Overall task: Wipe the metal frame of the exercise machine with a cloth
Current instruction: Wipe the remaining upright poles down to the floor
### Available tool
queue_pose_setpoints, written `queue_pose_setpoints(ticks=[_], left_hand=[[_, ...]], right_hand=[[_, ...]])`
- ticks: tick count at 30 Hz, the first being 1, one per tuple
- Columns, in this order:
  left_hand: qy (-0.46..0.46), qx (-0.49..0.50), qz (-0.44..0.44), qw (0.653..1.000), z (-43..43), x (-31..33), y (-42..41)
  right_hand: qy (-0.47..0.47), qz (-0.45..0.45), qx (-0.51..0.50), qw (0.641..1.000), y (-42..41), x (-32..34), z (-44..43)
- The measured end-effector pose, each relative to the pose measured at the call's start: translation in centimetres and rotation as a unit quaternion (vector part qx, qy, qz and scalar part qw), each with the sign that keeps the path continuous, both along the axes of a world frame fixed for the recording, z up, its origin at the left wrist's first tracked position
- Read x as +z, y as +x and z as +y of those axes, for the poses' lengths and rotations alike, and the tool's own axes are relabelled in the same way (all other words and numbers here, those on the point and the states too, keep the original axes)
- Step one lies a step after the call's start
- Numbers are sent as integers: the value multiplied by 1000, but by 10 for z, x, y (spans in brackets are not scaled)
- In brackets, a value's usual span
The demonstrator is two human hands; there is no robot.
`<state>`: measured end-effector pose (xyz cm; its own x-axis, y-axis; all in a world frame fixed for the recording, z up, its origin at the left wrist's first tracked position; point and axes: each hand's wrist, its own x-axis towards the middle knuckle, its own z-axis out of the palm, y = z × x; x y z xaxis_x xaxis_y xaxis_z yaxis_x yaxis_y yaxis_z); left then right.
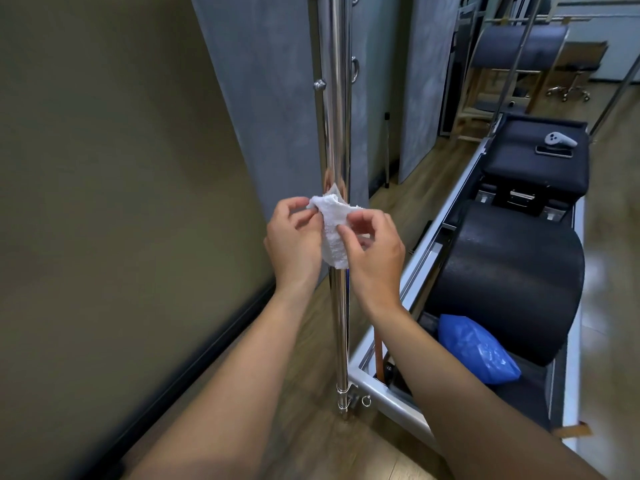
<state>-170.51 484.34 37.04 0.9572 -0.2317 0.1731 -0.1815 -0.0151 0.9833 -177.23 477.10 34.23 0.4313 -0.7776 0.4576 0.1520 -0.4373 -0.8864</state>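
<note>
Wood floor (388, 455), one chrome pole (336, 116); two hands — left hand (294, 244), right hand (373, 252) — pinching one white cloth (333, 237).

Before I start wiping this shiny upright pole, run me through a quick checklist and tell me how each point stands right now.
1. White terry cloth secured: ok, left hand and right hand both pinch it.
2. Cloth pressed on the shiny chrome upright pole: cannot tell, it hangs in front of the pole and any contact is hidden.
3. Path upward free: not ok, a metal knob and a metal loop stick out beside it.
4. Path downward free: ok, bare down to the metal clamp at the base.
5. Crumpled blue plastic bag out of the way: ok, it lies apart from the pole.
</note>
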Motion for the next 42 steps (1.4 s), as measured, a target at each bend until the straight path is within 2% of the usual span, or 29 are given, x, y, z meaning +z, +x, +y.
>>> queue_pose_setpoints(ticks=[2, 5, 9, 13, 19, 24, 30, 33, 37, 42], left_hand=[[7, -9, 11, 1000, 0, -8, -3], [66, -33, 24, 997, 1, -16, -6], [76, -57, -46, 994, 3, -11, -14], [68, -40, -91, 993, 2, -12, -16], [128, -60, -102, 985, 3, -37, -4], [75, -45, -168, 982, 4, -49, 2], [90, -85, -197, 973, 8, -107, 14], [51, -69, -241, 967, 5, -126, 20], [-37, -32, -304, 952, -8, -158, 22], [-49, -27, -310, 949, -15, -229, 28]], right_hand=[[-8, -7, -2, 1000, 1, -2, 0], [32, 18, -1, 999, -1, -19, 0], [76, 17, -1, 997, 1, -21, 0], [35, 2, -17, 999, 3, -11, -1], [0, 54, -42, 998, 1, -38, 3], [-49, 11, -100, 994, 12, -43, 11], [-98, -23, -138, 985, 17, -106, 13], [-119, -76, -142, 980, 22, -118, 10], [-202, -112, -131, 964, 28, -138, 4], [-298, -100, -155, 936, 32, -215, -1]])
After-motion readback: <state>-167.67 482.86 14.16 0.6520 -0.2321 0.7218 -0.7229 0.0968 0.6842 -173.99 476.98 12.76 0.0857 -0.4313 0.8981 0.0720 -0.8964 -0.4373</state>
